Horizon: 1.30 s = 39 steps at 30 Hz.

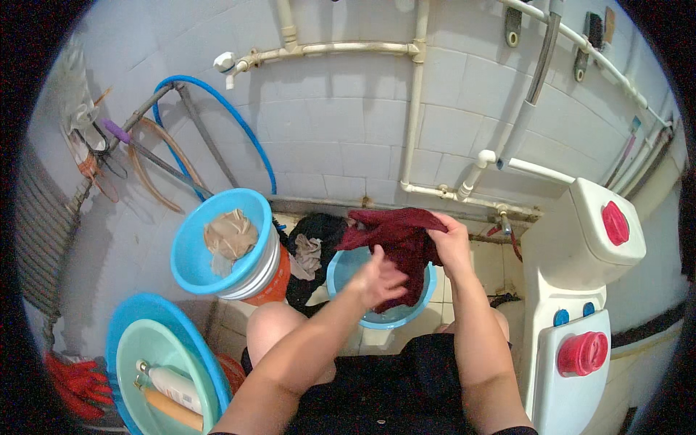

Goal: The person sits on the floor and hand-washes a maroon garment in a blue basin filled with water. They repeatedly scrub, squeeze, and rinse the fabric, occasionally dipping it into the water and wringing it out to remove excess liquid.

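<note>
A dark maroon cloth garment (pixel 406 250) hangs over a light blue basin (pixel 337 279) on the floor, its lower part reaching down inside the rim. My right hand (pixel 455 246) is closed on the garment's upper right edge and holds it up. Just left of the hanging fabric is my left hand (pixel 380 279), slightly blurred, its fingers stretched out and apart. Whether those fingertips touch the fabric I cannot tell. Behind and left of the basin lie a black cloth heap (pixel 319 235) and a grey-beige cloth (pixel 307 257) on the floor.
At left, a blue basin (pixel 185 264) holding a beige cloth (pixel 230 235) sits on a bucket (pixel 272 279). Nearer, a green basin (pixel 134 341) contains bottles. The white toilet (pixel 558 254) stands at right. Pipes (pixel 413 109) and a blue hose (pixel 250 134) line the wall.
</note>
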### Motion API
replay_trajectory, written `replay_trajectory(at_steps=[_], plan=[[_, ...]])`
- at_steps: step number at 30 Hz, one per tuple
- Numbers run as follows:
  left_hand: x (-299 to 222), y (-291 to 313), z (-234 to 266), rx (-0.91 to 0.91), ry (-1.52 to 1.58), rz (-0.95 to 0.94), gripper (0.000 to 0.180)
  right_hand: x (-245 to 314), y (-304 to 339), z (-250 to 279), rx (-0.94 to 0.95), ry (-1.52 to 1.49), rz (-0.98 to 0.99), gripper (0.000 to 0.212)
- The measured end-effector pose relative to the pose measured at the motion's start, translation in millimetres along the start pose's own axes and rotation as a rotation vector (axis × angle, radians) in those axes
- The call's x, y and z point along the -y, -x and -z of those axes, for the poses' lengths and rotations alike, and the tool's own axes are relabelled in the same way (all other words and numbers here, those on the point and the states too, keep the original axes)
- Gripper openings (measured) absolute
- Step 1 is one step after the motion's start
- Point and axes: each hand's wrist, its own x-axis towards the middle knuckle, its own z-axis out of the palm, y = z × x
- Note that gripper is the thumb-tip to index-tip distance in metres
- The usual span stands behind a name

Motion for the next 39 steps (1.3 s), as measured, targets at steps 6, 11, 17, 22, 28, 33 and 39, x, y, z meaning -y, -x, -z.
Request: replay_trajectory(at_steps=[6,11,17,22,28,33,39], plan=[[11.4,14.8,-35.8,0.722,0.238,-0.138,0.101,50.3,38.3,1.9,0.213,0.595,0.412,0.036],[-4.0,27.6,-63.8,0.575,0.430,-0.338,0.073,77.6,72.6,3.4,0.451,0.842,0.529,0.036],[-2.8,1.4,-66.2,0.625,0.401,-0.261,0.040,70.5,98.6,20.9,0.423,0.957,0.450,0.034],[19.3,0.7,-88.1,0.666,0.363,-0.099,0.030,93.8,132.5,80.8,0.202,0.871,0.316,0.040],[16.4,7.3,-96.0,0.722,0.363,-0.111,0.037,128.9,190.9,183.1,-0.274,0.854,0.068,0.022],[26.9,-12.0,-93.2,0.724,0.390,-0.139,0.034,158.1,242.6,274.5,-0.630,1.295,-0.105,0.017],[27.4,-7.6,-91.6,0.657,0.347,-0.154,0.037,142.2,259.5,329.3,-0.228,1.619,-0.488,0.017]])
